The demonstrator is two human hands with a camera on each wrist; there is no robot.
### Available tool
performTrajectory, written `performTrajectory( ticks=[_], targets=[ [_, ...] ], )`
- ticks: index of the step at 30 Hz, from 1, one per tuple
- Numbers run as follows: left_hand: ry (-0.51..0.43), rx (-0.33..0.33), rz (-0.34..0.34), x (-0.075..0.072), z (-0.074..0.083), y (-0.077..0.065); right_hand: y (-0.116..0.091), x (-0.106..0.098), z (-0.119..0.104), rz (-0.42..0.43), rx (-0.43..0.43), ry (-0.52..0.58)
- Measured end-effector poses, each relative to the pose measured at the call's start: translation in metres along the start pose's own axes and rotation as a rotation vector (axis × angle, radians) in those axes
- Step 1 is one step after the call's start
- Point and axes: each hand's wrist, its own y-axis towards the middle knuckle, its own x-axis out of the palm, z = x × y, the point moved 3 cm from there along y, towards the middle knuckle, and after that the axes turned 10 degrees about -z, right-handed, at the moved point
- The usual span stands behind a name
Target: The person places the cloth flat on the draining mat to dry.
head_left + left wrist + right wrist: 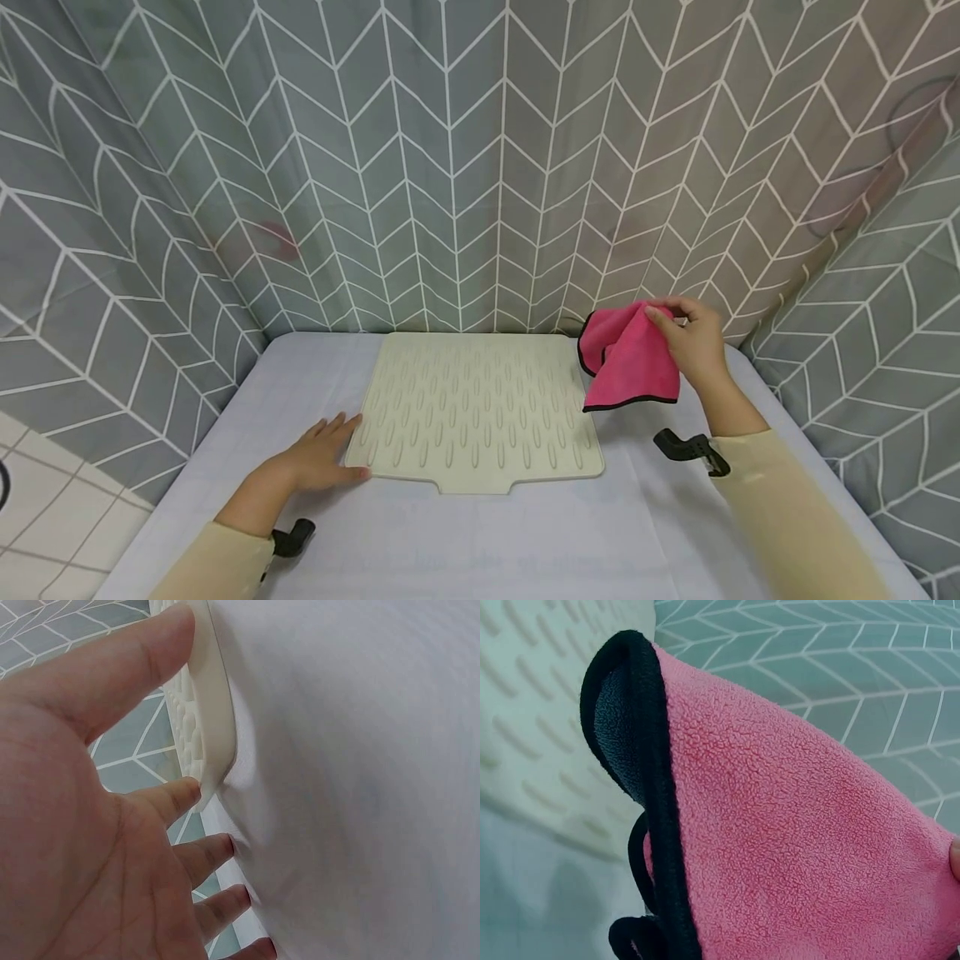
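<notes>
A cream mat with raised oval ridges (480, 417) lies flat on the white-covered table. My left hand (318, 457) rests at its left front corner, fingers spread, with the thumb and a fingertip right at the mat's edge in the left wrist view. Over the mat's right back side, my right hand (693, 337) pinches a pink cloth (637, 358) with black trim between thumb and fingers. The cloth hangs down in folds from that pinch and overlaps the mat's right edge. In the right wrist view a grey-blue underside shows at its folded corner.
The table's white cover (480, 542) extends in front of the mat and to both sides. A grey curtain with white chevron lines (465, 167) stands behind the table and along both sides. Pale floor tiles (60, 517) show at lower left.
</notes>
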Motion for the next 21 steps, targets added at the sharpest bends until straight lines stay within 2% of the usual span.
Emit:
performTrajectory(
  ticks=[8,16,21],
  targets=[
    [-0.008,-0.006,0.003,0.000,0.000,0.000,0.002,0.019,-0.016,0.016,-0.072,0.024],
    [-0.013,-0.011,0.002,0.001,-0.002,0.000,0.004,0.047,-0.034,-0.014,-0.114,0.141],
    [-0.002,-0.005,0.005,0.001,-0.002,0.002,0.004,0.064,-0.048,-0.035,-0.105,0.185]
  ],
)
